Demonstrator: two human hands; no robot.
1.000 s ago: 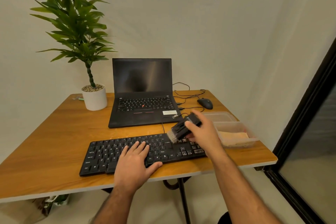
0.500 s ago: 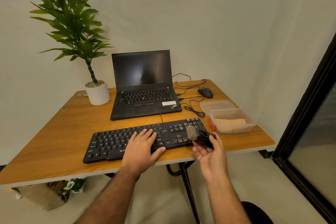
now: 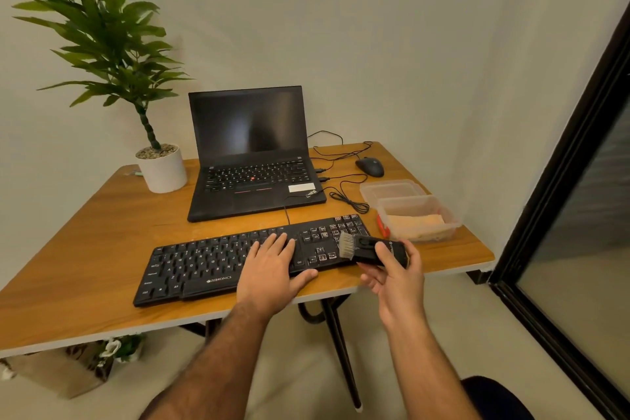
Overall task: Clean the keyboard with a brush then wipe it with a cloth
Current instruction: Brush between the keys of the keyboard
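My right hand (image 3: 397,278) has its grip round the light, stiff brush (image 3: 371,251) by its black body, soft bristles over the keyboard (image 3: 204,266) at the counter's (image 3: 85,249) front edge, while my flat, released left hand (image 3: 272,269) pins the light keyboard.

Dim, warm indoor light, soft shadows, a faint sheen on the laptop screen (image 3: 247,124), wide-angle bending at edges.

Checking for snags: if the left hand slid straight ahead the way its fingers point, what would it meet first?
The left hand lies flat on the black keyboard, fingers pointing away. Beyond the keyboard's far edge, the black cable comes first, then probably the open black laptop; depth is unclear.
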